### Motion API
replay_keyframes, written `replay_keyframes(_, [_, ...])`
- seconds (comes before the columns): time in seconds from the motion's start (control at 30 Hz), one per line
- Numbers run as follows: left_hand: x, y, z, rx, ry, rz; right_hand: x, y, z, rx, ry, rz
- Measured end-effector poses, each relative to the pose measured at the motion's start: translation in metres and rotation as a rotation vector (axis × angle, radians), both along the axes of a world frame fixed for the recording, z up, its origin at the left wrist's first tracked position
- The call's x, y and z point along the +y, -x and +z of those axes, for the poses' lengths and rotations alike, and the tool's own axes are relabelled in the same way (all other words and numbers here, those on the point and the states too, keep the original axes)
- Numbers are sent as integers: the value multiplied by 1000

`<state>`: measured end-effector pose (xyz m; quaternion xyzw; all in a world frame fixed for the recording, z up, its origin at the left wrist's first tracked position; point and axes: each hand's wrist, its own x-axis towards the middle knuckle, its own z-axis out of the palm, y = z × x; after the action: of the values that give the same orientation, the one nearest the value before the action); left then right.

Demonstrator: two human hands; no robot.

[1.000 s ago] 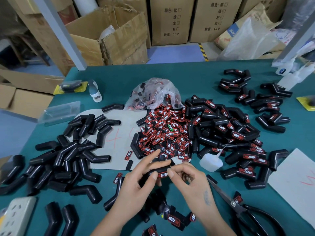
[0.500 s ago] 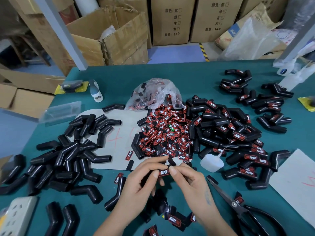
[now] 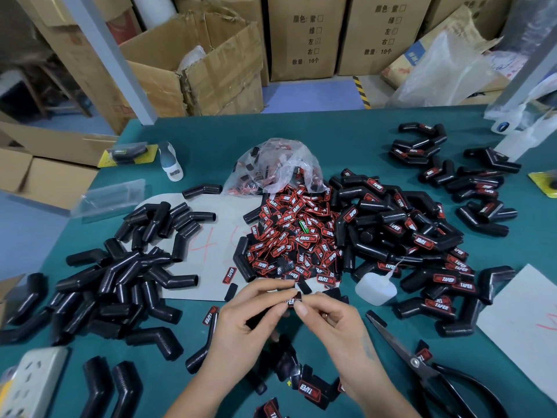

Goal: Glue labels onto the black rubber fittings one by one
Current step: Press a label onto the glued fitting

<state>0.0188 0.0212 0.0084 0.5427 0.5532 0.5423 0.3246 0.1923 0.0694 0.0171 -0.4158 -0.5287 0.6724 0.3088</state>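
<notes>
cardboard boxes (image 3: pixel 301 37) crowd the floor behind your green table (image 3: pixel 346 137). at its near edge your left hand (image 3: pixel 250 321) wraps a black fitting (image 3: pixel 256 319), and your right hand (image 3: pixel 328 321) pinches a label (image 3: pixel 291 301) onto its top end, so both grips are closed on the work. if fresh glue is under it, the label could slide crooked or squeeze glue onto your fingertips, which press right at its edge. the glue bottle (image 3: pixel 375 289) lies tipped just beside your right hand and might leak or get knocked. open scissors (image 3: pixel 422 365) sit near that wrist. your palm covers most of the fitting, the label shows only in part, and no glue is visible. bare fittings (image 3: pixel 120 273) are heaped left, loose labels (image 3: pixel 295 233) centre, labelled fittings (image 3: pixel 422 236) right.
</notes>
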Motion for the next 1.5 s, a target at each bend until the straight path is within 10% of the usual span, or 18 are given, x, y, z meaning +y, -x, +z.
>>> replay_keyframes(1.5, [-6, -5, -9, -138, 82, 32, -6, 5, -1, 107, -59, 14])
